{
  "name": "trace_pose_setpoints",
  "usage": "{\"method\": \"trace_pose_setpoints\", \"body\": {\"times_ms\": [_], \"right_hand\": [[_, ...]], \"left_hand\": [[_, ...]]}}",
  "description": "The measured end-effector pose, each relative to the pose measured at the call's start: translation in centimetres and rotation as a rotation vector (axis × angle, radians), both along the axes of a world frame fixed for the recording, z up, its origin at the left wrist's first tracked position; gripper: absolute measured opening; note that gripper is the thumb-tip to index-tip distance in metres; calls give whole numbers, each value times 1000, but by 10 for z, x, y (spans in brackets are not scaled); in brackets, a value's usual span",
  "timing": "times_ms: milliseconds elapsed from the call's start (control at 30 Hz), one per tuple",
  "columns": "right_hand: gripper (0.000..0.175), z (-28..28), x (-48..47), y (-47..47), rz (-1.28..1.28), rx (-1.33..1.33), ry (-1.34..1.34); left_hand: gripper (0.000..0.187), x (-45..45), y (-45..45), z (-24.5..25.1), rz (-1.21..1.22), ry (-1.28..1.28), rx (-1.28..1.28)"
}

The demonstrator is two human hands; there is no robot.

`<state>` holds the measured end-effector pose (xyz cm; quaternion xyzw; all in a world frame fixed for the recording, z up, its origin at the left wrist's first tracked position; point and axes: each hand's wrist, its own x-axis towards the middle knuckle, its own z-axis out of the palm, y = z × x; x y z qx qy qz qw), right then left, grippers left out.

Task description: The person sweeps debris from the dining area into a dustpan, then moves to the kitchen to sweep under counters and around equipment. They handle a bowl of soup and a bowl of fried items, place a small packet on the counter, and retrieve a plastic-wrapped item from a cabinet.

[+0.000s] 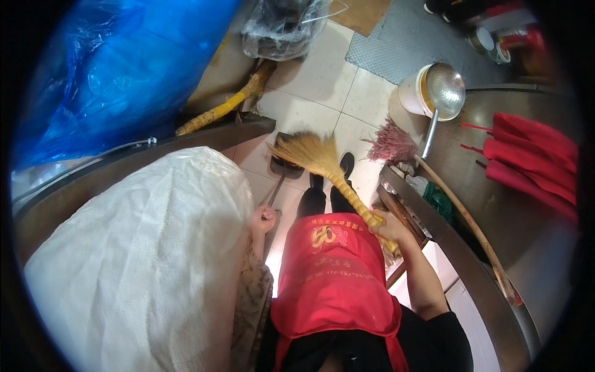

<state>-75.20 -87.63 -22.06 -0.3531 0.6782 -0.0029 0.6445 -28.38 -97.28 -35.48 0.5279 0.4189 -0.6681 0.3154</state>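
My right hand (386, 226) is wrapped round the bound handle of a straw broom (316, 152), above the right side of my red apron. The broom slants forward and left, and its bristles overlap the dark dustpan (290, 169) from this view; whether they touch it I cannot tell. Beside the large white woven cover (153, 242), my left hand (264, 219) is closed on the dustpan's thin handle. Under the broom, my dark shoes stand on pale floor tiles. Part of my left arm is hidden by the white cover.
A string mop (394, 143) leans at right along a metal counter edge. Beyond it stand a white bucket (413, 93) with a perforated metal ladle (445, 90), and red cloths (530, 160). Blue plastic sheeting (125, 79), another bound handle (223, 108) and a plastic-lined bin (283, 39) are at upper left.
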Motion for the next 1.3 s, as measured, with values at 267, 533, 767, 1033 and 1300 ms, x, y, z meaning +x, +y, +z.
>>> {"method": "trace_pose_setpoints", "body": {"times_ms": [267, 533, 767, 1033, 1300], "right_hand": [[67, 122, -7, 112, -250, -10, 58], [70, 165, 19, 209, -685, -323, -8], [65, 176, 18, 104, -596, -440, 75], [72, 138, 19, -11, -363, -756, 341], [75, 133, -5, -22, -150, -592, 691]], "left_hand": [[30, -11, 16, 113, -382, 337, -252], [25, -12, 9, 187, -617, 125, -342], [21, -22, -11, 192, -655, -22, -388], [17, -44, -47, 164, -587, -127, -376], [16, -73, -94, 118, -538, -144, -338]]}}
